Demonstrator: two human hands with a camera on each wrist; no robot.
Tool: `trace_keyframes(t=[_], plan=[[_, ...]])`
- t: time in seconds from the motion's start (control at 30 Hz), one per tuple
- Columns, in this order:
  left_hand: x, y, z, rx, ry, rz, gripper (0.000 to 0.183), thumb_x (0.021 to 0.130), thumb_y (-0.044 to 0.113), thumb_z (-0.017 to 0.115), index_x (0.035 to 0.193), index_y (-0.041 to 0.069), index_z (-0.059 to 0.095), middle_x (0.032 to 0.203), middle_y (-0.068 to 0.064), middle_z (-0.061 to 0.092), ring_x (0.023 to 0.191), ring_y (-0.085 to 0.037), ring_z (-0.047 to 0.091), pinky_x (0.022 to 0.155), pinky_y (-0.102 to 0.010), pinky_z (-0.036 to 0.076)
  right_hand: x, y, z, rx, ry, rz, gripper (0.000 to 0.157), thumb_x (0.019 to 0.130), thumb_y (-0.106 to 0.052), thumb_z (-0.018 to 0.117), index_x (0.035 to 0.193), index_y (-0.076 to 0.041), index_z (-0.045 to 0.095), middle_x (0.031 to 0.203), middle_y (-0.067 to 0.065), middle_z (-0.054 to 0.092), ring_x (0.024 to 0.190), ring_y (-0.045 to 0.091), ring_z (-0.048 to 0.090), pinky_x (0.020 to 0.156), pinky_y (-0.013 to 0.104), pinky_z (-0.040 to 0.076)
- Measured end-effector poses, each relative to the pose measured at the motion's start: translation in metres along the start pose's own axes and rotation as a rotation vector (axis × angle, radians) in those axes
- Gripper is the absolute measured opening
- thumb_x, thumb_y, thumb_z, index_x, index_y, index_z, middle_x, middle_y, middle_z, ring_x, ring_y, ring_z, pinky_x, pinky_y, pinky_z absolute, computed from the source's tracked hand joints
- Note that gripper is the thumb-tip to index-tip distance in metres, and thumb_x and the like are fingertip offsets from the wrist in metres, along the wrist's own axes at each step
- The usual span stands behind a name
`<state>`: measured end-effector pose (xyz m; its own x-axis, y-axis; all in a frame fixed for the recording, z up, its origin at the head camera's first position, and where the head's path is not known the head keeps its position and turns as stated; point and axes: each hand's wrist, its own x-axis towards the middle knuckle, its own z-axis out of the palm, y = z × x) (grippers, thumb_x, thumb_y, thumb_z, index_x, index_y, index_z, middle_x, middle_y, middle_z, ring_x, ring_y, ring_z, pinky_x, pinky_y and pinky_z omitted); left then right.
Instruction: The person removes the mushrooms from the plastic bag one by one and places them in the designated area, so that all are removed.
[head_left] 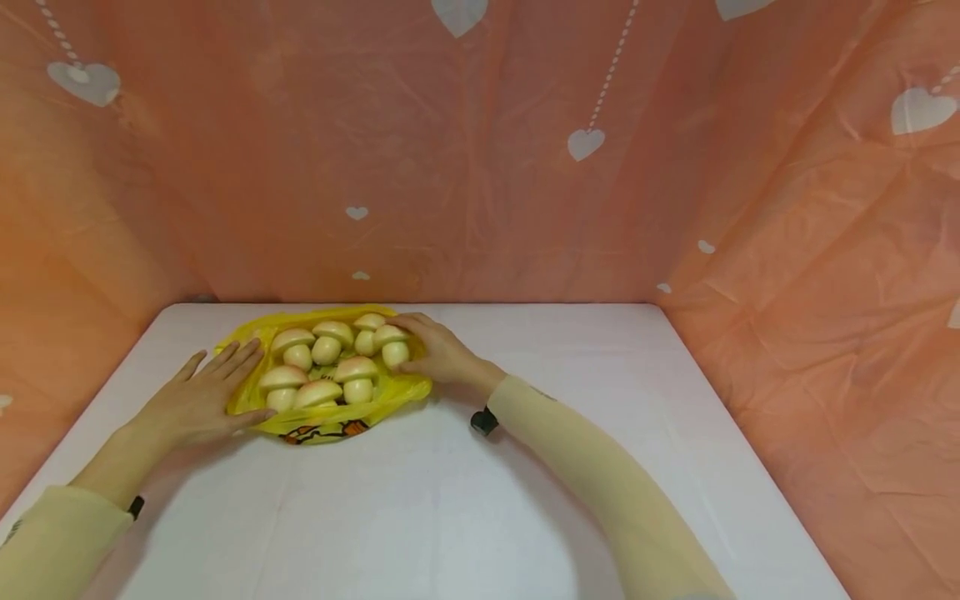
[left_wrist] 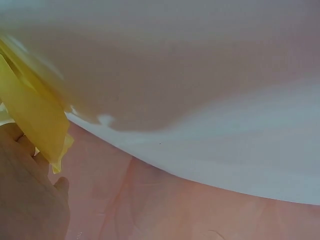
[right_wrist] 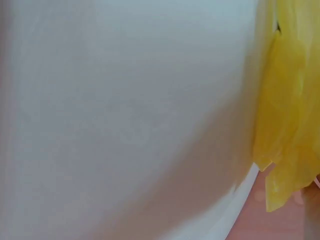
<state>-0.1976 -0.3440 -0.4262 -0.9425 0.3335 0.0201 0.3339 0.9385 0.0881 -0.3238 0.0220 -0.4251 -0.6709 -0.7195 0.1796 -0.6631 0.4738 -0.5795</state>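
Observation:
A yellow plastic bag [head_left: 405, 390] lies spread on the white table, its mouth facing up. Inside it sit several cream-coloured toy mushrooms [head_left: 356, 368] with rounded, faintly pink caps. My left hand [head_left: 198, 400] rests along the bag's left side, fingers extended on the plastic and thumb at the near edge. At the opposite side, my right hand [head_left: 442, 354] reaches over the rim, fingers stretched along the cap of the rightmost mushroom [head_left: 393, 354] and thumb beside its stem. The left wrist view catches part of the left hand [left_wrist: 32, 192] beside hanging yellow plastic.
The white tabletop [head_left: 420, 508] reaches toward me and out to the right of the bag. Pink-orange cloth [head_left: 480, 167] with white hearts hangs behind the table and along both sides. A black band [head_left: 484, 421] circles the right wrist.

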Motion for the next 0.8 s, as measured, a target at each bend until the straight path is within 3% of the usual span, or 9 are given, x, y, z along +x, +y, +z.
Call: trace_keyframes(t=[0.3, 0.63, 0.8], plan=[[-0.002, -0.002, 0.0, -0.007, 0.001, -0.004, 0.105, 0.095, 0.066, 0.061, 0.161, -0.007, 0.025, 0.171, -0.025, 0.017, 0.152, -0.052, 0.023, 0.119, -0.072, 0.013, -0.004, -0.007, -0.009, 0.054, 0.112, -0.02, 0.074, 0.091, -0.021, 0.083, 0.156, -0.013, 0.048, 0.158, 0.007, 0.047, 0.146, 0.026, 0.044, 0.121, 0.044, 0.037], [-0.001, -0.001, -0.001, -0.01, 0.003, 0.0, 0.105, 0.095, 0.066, 0.062, 0.161, -0.007, 0.025, 0.17, -0.025, 0.018, 0.152, -0.052, 0.023, 0.119, -0.072, 0.013, -0.012, -0.006, -0.026, 0.088, 0.237, -0.121, 0.076, 0.088, -0.016, 0.086, 0.154, -0.007, 0.049, 0.155, 0.01, 0.05, 0.133, 0.024, 0.054, 0.115, 0.037, 0.043], [0.0, -0.003, 0.0, -0.003, 0.013, 0.007, 0.104, 0.095, 0.066, 0.062, 0.161, -0.006, 0.026, 0.17, -0.024, 0.019, 0.151, -0.052, 0.024, 0.119, -0.072, 0.014, -0.017, -0.001, -0.038, 0.104, 0.298, -0.138, 0.074, 0.086, -0.012, 0.087, 0.151, -0.005, 0.051, 0.151, 0.012, 0.053, 0.13, 0.024, 0.055, 0.112, 0.041, 0.047]])
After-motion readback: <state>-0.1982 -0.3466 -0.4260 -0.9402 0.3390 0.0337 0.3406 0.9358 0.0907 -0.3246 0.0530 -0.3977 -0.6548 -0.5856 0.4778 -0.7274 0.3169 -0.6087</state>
